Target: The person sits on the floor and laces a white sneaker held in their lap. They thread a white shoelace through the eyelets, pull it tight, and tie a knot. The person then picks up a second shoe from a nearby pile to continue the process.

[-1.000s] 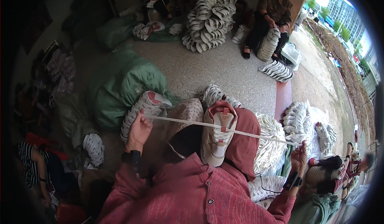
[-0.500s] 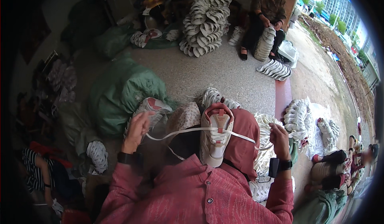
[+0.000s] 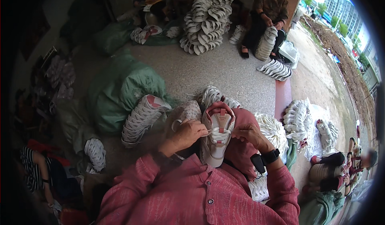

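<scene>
A white and cream sneaker (image 3: pixel 215 152) with a dusty-pink lining and tongue tab rests between my thighs, toe pointing toward me. White shoelace (image 3: pixel 219 131) crosses its upper rows of eyelets. My left hand (image 3: pixel 187 133) is closed at the shoe's left side, pinching a lace end near the top eyelets. On the opposite side, my right hand (image 3: pixel 252 136) pinches the other lace end with closed fingers. The fingertips of both hands are close to the shoe's collar. A patterned cloth and a pink trouser leg (image 3: pixel 243 162) lie under and beside the shoe.
Stacked sneakers (image 3: pixel 143 118) lean by a green sack (image 3: pixel 124 88) on my left. A bundle of white laces (image 3: pixel 271 128) hangs at my right, near nested shoes (image 3: pixel 296 118). Farther off, people sit around a tall shoe pile (image 3: pixel 206 24).
Both hands have come inward from wide apart to the shoe's sides. The lace that was stretched out in long loops is now drawn close to the eyelets.
</scene>
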The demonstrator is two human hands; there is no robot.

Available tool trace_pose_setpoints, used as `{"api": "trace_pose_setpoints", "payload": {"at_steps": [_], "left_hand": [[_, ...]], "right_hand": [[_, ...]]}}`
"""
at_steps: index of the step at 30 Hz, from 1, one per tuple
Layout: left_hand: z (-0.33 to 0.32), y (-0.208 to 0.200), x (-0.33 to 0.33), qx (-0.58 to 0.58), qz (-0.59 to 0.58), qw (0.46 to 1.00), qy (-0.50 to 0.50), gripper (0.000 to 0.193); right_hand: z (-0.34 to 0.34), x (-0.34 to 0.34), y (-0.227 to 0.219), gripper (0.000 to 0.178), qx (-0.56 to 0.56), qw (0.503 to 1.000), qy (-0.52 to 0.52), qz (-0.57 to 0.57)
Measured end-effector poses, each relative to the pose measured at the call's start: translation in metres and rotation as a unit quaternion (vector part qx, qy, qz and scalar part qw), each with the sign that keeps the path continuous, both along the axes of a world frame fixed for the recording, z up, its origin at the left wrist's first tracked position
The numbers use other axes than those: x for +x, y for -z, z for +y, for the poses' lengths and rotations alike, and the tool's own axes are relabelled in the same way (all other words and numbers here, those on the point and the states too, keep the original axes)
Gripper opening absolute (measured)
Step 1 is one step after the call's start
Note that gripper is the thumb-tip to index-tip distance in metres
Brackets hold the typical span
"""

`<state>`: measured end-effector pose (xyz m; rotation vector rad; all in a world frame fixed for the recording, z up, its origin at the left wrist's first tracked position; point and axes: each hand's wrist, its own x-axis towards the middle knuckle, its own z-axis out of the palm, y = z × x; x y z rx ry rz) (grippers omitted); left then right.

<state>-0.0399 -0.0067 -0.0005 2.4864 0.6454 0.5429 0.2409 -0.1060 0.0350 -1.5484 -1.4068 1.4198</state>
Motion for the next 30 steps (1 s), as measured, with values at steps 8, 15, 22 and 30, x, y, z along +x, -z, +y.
{"api": "trace_pose_setpoints", "payload": {"at_steps": [8,15,22,30], "left_hand": [[0.007,0.009,0.001,0.023,0.02,0.999,-0.025,0.018],[0.01,0.014,0.007,0.099,-0.003,0.995,0.015,0.015],[0.004,0.007,0.02,0.147,0.015,0.988,-0.05,0.013],[0.012,0.003,0.03,0.146,-0.009,0.989,-0.035,0.013]], "right_hand": [[-0.002,-0.006,0.011,0.026,-0.009,0.997,0.066,-0.027],[-0.003,-0.013,0.01,0.025,0.02,0.995,0.094,-0.018],[0.001,-0.018,0.035,0.019,0.178,0.965,0.022,-0.193],[0.023,-0.002,-0.008,0.038,0.313,0.881,-0.051,-0.352]]}}
